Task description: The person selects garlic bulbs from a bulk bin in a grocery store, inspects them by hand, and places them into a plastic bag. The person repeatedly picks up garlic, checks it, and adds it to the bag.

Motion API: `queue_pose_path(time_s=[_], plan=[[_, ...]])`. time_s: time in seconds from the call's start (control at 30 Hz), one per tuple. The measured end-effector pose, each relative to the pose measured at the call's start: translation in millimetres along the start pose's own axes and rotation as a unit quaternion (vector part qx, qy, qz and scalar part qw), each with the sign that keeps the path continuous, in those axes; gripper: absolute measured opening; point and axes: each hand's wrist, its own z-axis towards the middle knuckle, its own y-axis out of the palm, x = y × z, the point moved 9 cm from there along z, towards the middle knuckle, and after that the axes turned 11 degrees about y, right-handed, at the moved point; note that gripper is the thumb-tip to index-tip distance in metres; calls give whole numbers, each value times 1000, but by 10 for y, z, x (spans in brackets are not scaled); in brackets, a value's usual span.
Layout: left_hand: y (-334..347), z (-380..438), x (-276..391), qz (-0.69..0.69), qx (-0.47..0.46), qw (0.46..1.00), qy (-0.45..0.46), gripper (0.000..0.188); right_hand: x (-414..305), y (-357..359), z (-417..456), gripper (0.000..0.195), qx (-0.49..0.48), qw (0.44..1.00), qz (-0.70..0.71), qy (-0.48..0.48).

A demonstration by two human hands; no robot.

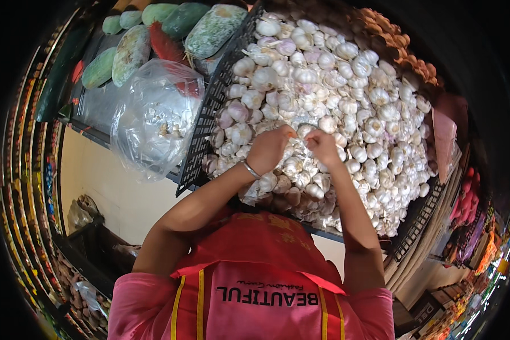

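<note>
A broad heap of white garlic bulbs [374,127], some tinged purple, fills a black slatted plastic crate [214,93] before me. Over the near middle of the heap, my left hand [272,146] has its fingers curled, with a metal bangle [251,170] on the wrist. Close by on the right, my right hand [323,146] has thumb and fingers drawn together. Both sets of fingertips almost meet beside a garlic bulb [306,129]; whether they grip it or a bit of skin cannot be made out. Loose papery skins lie among the bulbs below.
Left of the crate, a clear plastic bag [153,110] holds small pale scraps. Several wax gourds [131,55] lie behind it on a dark shelf. Brown eggs [391,34] are stacked at the far right. Below left stands a black bin [97,242]; flattened cardboard [429,229] leans at right.
</note>
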Motion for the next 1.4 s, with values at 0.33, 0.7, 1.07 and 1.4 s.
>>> queue_pose_path(time_s=[0.33,0.7,1.07,1.4], plan=[[772,-229,-122,340,-395,847,106,17,-108,640,-186,24,-121,986,-87,-80],[699,-222,-206,304,-475,822,79,21,-54,1175,-307,57,-409,904,-69,107],[221,-166,-151,320,-465,823,59,37,-264,904,-218,68,-159,977,-116,-83],[14,-79,-197,200,-286,937,14,29,-77,790,-280,61,-248,890,353,147]])
